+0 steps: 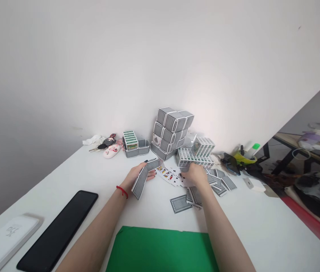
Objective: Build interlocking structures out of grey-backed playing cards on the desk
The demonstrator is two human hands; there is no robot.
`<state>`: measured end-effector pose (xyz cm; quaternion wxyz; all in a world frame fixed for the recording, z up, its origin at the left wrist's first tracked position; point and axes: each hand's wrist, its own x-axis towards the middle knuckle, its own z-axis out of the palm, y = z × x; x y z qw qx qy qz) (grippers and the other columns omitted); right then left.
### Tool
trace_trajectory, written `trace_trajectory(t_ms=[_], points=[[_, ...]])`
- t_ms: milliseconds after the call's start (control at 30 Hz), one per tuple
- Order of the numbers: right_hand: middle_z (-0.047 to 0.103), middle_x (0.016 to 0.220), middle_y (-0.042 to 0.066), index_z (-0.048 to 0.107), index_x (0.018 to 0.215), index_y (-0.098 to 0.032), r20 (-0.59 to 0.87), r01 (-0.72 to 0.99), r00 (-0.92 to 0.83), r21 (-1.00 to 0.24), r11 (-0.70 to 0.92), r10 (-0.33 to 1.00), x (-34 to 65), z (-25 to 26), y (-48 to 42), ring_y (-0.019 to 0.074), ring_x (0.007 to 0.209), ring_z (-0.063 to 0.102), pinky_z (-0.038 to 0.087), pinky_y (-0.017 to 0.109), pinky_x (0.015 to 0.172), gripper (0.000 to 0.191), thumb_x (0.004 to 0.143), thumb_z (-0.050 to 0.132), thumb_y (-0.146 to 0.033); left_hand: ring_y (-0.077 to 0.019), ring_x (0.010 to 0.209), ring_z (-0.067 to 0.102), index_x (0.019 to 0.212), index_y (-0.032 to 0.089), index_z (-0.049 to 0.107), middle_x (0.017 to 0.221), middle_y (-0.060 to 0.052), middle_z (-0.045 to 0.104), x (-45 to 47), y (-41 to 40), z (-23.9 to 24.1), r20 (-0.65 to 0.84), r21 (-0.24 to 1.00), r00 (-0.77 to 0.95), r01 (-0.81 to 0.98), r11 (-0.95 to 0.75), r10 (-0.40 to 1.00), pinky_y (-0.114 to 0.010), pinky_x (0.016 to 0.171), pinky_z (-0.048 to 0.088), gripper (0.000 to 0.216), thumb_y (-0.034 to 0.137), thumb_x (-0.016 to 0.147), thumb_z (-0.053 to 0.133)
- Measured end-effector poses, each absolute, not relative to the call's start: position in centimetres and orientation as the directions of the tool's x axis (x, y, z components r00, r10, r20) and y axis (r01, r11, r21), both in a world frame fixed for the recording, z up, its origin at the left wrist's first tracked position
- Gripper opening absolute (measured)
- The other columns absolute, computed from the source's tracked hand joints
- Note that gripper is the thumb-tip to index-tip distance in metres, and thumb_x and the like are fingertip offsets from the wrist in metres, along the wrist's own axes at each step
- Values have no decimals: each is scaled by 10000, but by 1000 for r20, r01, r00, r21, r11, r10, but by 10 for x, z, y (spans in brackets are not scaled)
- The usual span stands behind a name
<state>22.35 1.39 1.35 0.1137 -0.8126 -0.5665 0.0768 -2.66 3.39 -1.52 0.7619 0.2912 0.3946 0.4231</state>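
My left hand (133, 175) is closed around a bent strip of linked playing cards (140, 183), grey patterned backs outward. One end of the strip points toward me; the other reaches over the table. My right hand (196, 174) reaches down at the right edge of a face-up spread of playing cards (170, 176). Its fingers are drawn together there, and what they pinch is hidden. Just below it lie folded grey-backed cards (195, 197) and a flat face-down card (180, 204). Beyond my hands rises a stacked tower of folded-card blocks (171, 130), against the wall.
Left of the tower is a card-built tray (137, 152) with green-edged card boxes. More card boxes (195, 156) and loose cards (225, 181) lie right. Keychains (111, 147), a black phone-like slab (60, 226), a white power bank (9, 240) and a green sheet (162, 249) also occupy the table.
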Motion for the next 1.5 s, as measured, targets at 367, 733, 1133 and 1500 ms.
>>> trace_trajectory(t_ms=[367, 733, 1133, 1500], points=[[696, 828, 105, 616, 955, -123, -95, 373, 41, -922, -104, 995, 214, 48, 3, 213, 785, 663, 525, 322, 702, 292, 744, 519, -300, -273, 927, 654, 1110, 56, 552, 1011, -212, 660, -29, 44, -25, -362, 720, 336, -491, 490, 869, -374, 842, 527, 446, 377, 801, 578], [703, 861, 37, 590, 815, -193, -138, -423, -213, -880, -218, 967, 203, 25, 11, 223, 828, 677, 543, 414, 785, 111, 708, 620, -194, -257, 902, 665, 1094, 70, 578, 996, -193, 674, -28, 42, -21, -349, 732, 249, -529, 429, 903, -356, 834, 532, 424, 363, 788, 593], [707, 975, 5, 696, 1004, -209, 293, 511, -68, -811, 285, 954, 179, 2, 17, 208, 838, 649, 501, 338, 789, 340, 734, 491, -230, -259, 885, 671, 981, 57, 611, 977, -209, 678, -19, 34, -17, -280, 808, 68, -522, 273, 958, -368, 832, 539, 327, 313, 777, 617], [718, 895, 8, 701, 982, -183, 300, 561, -66, -778, 284, 952, 172, 2, 15, 177, 728, 637, 485, 266, 673, 351, 749, 449, -260, -253, 877, 674, 927, 60, 625, 967, -200, 684, -18, 32, -14, -268, 837, 75, -476, 270, 961, -361, 828, 542, 288, 310, 783, 616]])
